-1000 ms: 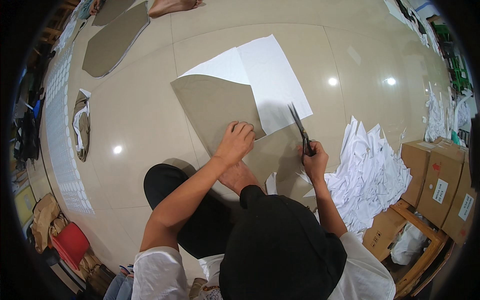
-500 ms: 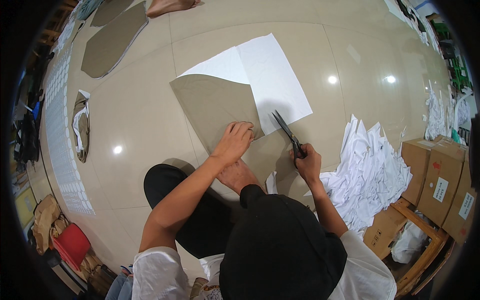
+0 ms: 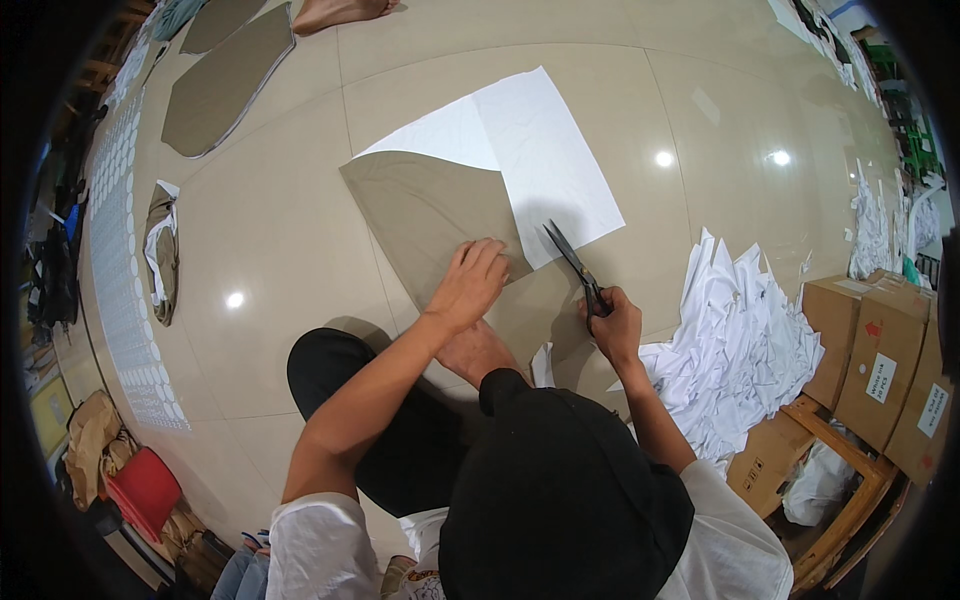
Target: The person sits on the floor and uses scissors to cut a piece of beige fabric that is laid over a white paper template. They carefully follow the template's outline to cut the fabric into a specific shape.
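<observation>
A brown cloth panel [image 3: 430,200] lies on a larger white cloth [image 3: 550,150], which shows beyond its curved far edge and along its right side. My left hand [image 3: 472,283] rests on the brown cloth near its close edge, fingers slightly bent and laid on the fabric. My right hand [image 3: 613,325] holds black scissors [image 3: 573,256] by the handles. Their blades point away and leftward over the near right edge of the white cloth, tips slightly parted. Under my left wrist is my bare foot [image 3: 482,355].
White cloth scraps [image 3: 740,345] form a heap at right, before cardboard boxes [image 3: 868,360] and a wooden frame [image 3: 845,465]. More brown panels [image 3: 228,85] lie far left near another person's foot [image 3: 340,12]. A rolled brown-and-white bundle [image 3: 162,250] sits at left.
My left hand has shifted very slightly away from me, and the brown cloth's near right corner lies flatter. The right hand and scissors have hardly moved.
</observation>
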Tool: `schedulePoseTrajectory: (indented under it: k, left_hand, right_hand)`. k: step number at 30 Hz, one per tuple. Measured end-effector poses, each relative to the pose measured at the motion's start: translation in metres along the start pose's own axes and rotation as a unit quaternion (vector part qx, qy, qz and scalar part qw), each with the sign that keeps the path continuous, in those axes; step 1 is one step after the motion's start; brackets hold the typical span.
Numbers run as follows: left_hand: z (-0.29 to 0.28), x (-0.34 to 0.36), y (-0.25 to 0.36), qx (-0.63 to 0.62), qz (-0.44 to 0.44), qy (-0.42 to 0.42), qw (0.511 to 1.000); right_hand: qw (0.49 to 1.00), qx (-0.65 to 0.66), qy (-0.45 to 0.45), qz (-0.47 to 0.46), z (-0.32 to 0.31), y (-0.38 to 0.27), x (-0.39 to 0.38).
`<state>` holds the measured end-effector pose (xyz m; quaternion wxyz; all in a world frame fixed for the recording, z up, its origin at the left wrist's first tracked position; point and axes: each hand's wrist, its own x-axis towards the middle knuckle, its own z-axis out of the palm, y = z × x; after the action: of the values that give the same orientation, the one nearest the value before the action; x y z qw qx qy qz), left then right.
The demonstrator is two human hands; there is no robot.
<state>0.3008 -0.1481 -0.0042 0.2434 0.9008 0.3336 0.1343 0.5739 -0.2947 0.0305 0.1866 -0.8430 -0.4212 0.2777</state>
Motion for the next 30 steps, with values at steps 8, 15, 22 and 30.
schedulePoseTrajectory:
  k: [8,15,22,30]
  left_hand:
    - [-0.002,0.007,-0.004,0.068,-0.107,-0.013,0.992]
    - [-0.005,0.013,-0.019,0.094,-0.169,0.016,0.981]
    - [-0.022,0.011,-0.062,0.134,-0.3,0.108,0.938]
    - [-0.027,0.009,-0.073,0.155,-0.329,0.101,0.926]
  right_hand:
    - [0.999,0.032,-0.04,-0.008,-0.009,0.015,-0.011]
    - [0.946,0.143,-0.263,0.123,-0.052,0.022,-0.024]
    - [0.917,0.159,-0.336,0.142,-0.064,0.033,-0.009]
    - [0.9,0.2,-0.371,0.113,-0.046,0.011,0.002]
